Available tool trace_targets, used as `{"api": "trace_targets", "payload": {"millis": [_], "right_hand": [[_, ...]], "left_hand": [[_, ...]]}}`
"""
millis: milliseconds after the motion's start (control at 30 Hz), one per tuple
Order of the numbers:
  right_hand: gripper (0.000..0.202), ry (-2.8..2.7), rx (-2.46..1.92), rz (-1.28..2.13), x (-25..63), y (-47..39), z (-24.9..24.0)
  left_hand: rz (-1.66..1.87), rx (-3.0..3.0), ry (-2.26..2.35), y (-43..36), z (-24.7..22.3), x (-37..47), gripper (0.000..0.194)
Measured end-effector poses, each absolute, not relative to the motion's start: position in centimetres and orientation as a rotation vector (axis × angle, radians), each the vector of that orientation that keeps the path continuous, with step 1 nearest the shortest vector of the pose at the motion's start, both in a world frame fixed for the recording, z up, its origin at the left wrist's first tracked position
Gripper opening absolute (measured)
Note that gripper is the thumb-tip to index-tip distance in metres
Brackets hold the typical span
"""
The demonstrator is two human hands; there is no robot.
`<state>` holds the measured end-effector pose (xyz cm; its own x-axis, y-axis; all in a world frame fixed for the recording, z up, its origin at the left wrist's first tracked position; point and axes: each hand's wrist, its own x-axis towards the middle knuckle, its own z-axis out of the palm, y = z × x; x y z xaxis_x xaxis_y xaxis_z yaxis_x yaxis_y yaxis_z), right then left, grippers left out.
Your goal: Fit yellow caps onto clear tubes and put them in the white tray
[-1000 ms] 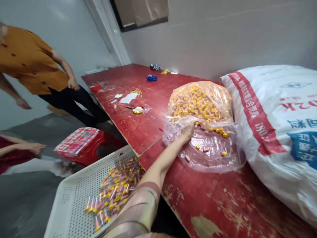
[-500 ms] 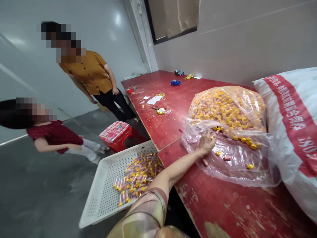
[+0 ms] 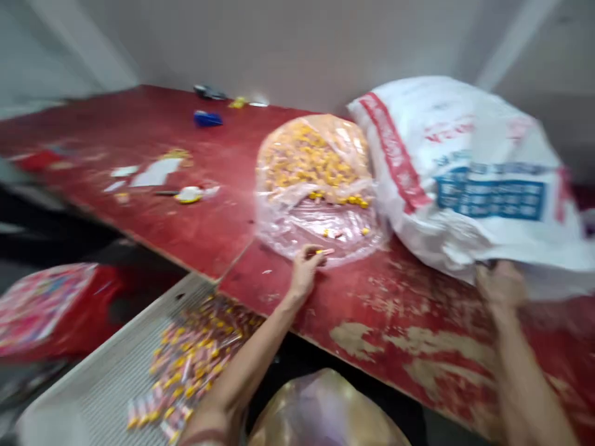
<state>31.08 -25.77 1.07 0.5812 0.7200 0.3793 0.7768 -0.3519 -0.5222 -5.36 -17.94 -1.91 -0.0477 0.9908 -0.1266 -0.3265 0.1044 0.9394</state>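
My left hand is closed on a small pink tube with a yellow cap, held at the near edge of a clear plastic bag. Inside that bag lies a heap of yellow-capped pieces, and a few loose ones rest near its mouth. My right hand is at the lower edge of a large white woven sack with red and blue print. Blur and the sack hide its fingers, so I cannot see whether it grips anything.
A white perforated crate with many yellow-capped clear tubes stands below the edge of the worn red table. A red stool is at far left. A blue tape dispenser, papers and a yellow-and-white tape roll lie on the table.
My view has swung right, so the two people are out of sight. My left hand has drawn back to the bag's near edge with a capped tube. My right hand now shows at the sack.
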Motion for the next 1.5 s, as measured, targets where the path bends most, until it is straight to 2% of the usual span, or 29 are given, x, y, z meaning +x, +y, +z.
{"api": "trace_targets", "payload": {"millis": [67, 233, 300, 433, 600, 700, 800, 900, 1033, 1200, 1333, 1500], "right_hand": [[0.034, -1.081, -2.178, -0.052, 31.9, -29.6, 0.0], [0.041, -1.24, -1.762, 0.656, 26.7, -34.0, -1.6], [0.037, -1.325, -1.651, 0.801, 24.0, -34.2, -1.1], [0.03, -1.484, -1.526, 0.822, 20.5, -33.0, 0.0], [0.031, -1.693, -1.537, 0.78, 19.0, -31.5, -1.2], [0.036, -1.38, -1.543, 0.848, 18.6, -31.1, -2.1], [0.051, -1.015, -1.376, 0.985, 17.8, -30.9, -2.3], [0.058, -0.907, -1.245, 1.012, 16.3, -30.7, -2.1], [0.039, -0.918, -1.282, 0.954, 14.2, -30.4, -2.1], [0.032, -1.185, -1.423, 0.881, 12.6, -30.4, -1.9], [0.026, -1.327, -1.547, 0.736, 12.9, -30.6, -2.6], [0.035, -1.014, -1.546, 0.973, 11.9, -31.6, -4.8]], "left_hand": [[1.271, 0.8, 1.008, -18.6, -2.1, -5.0, 0.031], [1.026, 0.805, 0.839, -22.5, -1.6, -1.0, 0.03], [0.945, 0.829, 0.78, -24.0, -1.4, 0.7, 0.029], [0.945, 0.814, 0.752, -25.1, -1.5, 1.7, 0.027], [0.997, 0.785, 0.777, -24.9, -2.0, 0.1, 0.028], [1.079, 0.684, 0.834, -24.7, -2.2, -0.7, 0.027], [1.111, 0.584, 0.851, -24.7, -2.3, -0.9, 0.026], [1.072, 0.519, 0.813, -25.2, -2.3, -0.7, 0.028], [1.074, 0.495, 0.812, -26.1, -2.3, -0.1, 0.028], [1.093, 0.702, 0.935, -27.7, -2.2, -0.2, 0.025], [0.957, 0.84, 0.995, -29.0, -2.9, -0.9, 0.042], [0.826, 0.631, 1.001, -28.4, -3.9, -0.9, 0.059]]}}
